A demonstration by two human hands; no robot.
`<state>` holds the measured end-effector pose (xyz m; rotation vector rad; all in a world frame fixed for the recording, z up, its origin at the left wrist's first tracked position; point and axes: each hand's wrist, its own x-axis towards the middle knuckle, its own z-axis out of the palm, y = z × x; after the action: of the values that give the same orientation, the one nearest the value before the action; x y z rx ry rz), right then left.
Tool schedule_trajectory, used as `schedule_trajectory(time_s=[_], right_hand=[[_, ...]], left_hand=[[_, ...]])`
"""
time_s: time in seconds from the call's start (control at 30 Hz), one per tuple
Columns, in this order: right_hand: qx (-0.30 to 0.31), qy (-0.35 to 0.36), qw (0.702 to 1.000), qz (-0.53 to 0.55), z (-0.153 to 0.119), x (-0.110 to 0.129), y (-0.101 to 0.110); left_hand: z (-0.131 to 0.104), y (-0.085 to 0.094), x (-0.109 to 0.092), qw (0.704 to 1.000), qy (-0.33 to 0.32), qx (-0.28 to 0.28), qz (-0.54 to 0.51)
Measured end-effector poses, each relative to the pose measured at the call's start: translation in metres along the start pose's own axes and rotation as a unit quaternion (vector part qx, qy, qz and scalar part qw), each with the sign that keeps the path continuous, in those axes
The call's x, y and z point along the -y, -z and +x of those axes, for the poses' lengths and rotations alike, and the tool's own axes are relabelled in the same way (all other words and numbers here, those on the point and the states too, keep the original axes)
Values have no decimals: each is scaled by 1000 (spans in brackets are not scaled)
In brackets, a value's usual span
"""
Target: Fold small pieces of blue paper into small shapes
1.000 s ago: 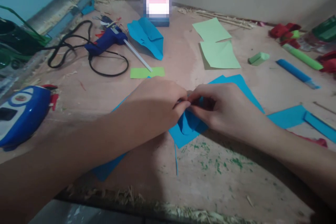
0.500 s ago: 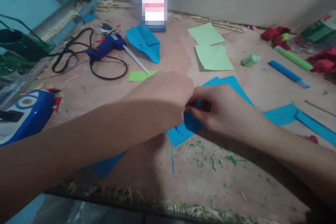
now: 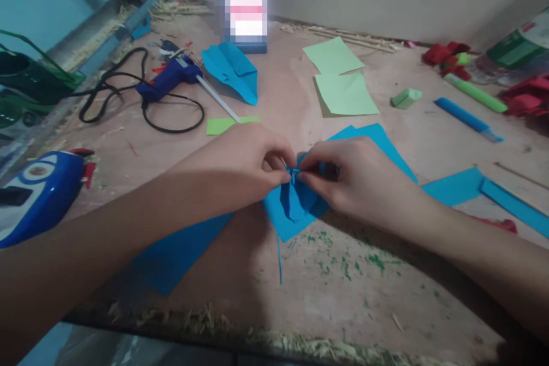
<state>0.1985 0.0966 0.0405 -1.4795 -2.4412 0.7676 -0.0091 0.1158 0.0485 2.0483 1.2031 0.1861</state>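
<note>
Near the middle of the table my left hand (image 3: 261, 154) and my right hand (image 3: 349, 174) meet fingertip to fingertip. Between them they pinch a small folded or rolled piece of blue paper (image 3: 294, 174), partly covered by the fingers. Just below it lies a blue paper sheet (image 3: 283, 229) with the dark shadow of the fingers on it. Another blue sheet (image 3: 375, 140) shows behind my right hand. Under my left forearm rests a further blue sheet (image 3: 180, 263). A thin blue strip (image 3: 280, 263) lies in front of the hands.
A blue glue gun (image 3: 171, 77) with its glue stick and black cord lies back left, beside creased blue paper (image 3: 234, 71). Light green squares (image 3: 345, 94) lie farther back. Blue and green rolls (image 3: 467, 117) and red paper sit right. A blue-white device (image 3: 47, 191) stands left.
My left hand has turned and drawn back slightly left, so its fingertips and the small blue paper now show. My right hand keeps its pinch in about the same place.
</note>
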Motion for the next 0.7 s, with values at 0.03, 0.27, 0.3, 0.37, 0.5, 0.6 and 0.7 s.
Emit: schedule_trajectory(time_s=[0.03,0.27,0.3,0.37,0.5,0.6,0.7], right_hand=[[1,-2,1000,1,0,0,0],[5,-5,1000,10,0,1,-2],[3,0,1000,7,0,0,-4],[-3,16,1000,-6,-1,-2,-6],[-10,49,998,-42,-1,-5,-8],[-7,65,997,-50,-1,-6,-8],[-2,77,995,-57,1,-7,-10]], left_hand=[[0,-1,1,999,15,1,-31],[2,-9,6,997,0,-10,-73],[2,-10,7,998,-3,-11,-65],[1,-10,9,999,-7,-11,-50],[-1,-9,13,999,-36,-14,-14],[-2,-10,16,998,-59,-19,-12],[-2,-12,19,997,-66,-24,-20]])
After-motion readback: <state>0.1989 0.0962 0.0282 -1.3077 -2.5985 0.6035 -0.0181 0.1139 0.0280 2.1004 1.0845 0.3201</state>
